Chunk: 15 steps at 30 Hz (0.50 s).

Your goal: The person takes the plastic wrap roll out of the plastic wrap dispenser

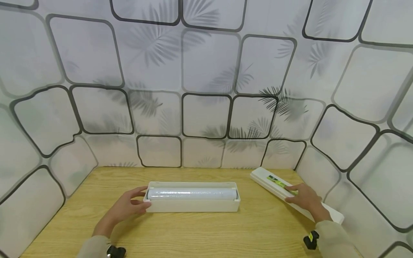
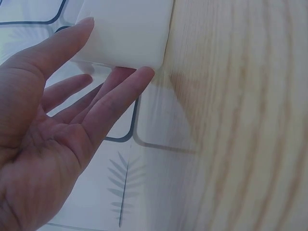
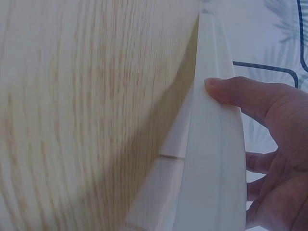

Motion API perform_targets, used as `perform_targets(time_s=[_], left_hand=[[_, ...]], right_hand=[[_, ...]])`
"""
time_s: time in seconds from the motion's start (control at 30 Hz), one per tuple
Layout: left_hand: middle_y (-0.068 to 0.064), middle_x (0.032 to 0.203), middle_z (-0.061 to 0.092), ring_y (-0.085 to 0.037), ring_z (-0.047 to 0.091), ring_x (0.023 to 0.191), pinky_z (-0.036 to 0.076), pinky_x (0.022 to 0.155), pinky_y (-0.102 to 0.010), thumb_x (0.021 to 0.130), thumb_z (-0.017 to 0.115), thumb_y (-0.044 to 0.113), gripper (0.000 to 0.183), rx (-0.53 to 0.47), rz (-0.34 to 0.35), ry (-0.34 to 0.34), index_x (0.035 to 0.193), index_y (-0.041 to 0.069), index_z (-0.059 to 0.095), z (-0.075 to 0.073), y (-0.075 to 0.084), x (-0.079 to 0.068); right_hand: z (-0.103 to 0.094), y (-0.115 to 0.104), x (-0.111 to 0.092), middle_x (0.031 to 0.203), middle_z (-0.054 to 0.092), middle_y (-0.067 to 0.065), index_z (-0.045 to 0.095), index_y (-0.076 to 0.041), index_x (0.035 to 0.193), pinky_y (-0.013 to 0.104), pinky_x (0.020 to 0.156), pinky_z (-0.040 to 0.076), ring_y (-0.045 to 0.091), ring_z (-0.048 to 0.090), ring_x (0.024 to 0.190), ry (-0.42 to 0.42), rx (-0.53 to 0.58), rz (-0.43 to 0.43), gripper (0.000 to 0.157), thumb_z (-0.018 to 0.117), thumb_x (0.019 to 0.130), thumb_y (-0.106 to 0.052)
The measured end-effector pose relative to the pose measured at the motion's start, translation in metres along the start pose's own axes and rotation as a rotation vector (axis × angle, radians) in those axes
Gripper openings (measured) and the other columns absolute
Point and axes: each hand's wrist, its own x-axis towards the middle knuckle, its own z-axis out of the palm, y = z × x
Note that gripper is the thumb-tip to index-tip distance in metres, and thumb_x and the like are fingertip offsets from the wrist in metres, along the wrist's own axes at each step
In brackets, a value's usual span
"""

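A long white dispenser box [image 1: 193, 206] sits lidless on the table, with a roll of cling film [image 1: 191, 194] lying inside it. My left hand [image 1: 129, 204] holds the box's left end, thumb at the front corner and fingers toward the back. From the left wrist, the thumb and fingertips of the left hand [image 2: 72, 110] meet the white end of the box [image 2: 125, 33]. Over on the right, my right hand [image 1: 304, 197] grips the long white lid [image 1: 262, 174], which carries a green label. The right wrist view has the thumb on the lid's edge [image 3: 211, 144], other fingers partly hidden behind it.
The wooden table [image 1: 193, 236] meets a patterned wall covering [image 1: 206, 114] along its back and sides. The lid lies slanted close to the right wall, its near end beside the right sleeve [image 1: 335, 238].
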Motion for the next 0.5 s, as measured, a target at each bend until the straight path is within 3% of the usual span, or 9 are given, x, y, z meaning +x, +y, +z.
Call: perform_targets(time_s=[0.3,0.5], left_hand=[[-0.045,0.144,0.043,-0.034,0.071,0.110,0.066,0.080,-0.032,0.094,0.077,0.015,0.082,0.001,0.001,0.001,0.156,-0.011,0.030,-0.0003,-0.0012,0.0003],[-0.045,0.145,0.043,-0.034,0.071,0.110,0.066,0.080,-0.033,0.094,0.077,0.016,0.082,-0.002,-0.003,-0.002,0.156,-0.011,0.030,-0.0002,-0.0002,0.0003]], right_hand=[[-0.0001,0.0043,0.0014,0.136,0.057,0.040,0.072,-0.005,0.127,0.061,0.078,0.056,0.060,0.058,0.114,0.014,-0.013,-0.026,0.058,0.087,0.079,-0.033],[-0.0035,0.0034,0.0006,0.138,0.056,0.039,0.073,-0.004,0.126,0.061,0.078,0.057,0.061,0.058,0.111,-0.036,0.009,0.033,0.060,0.089,0.077,-0.035]])
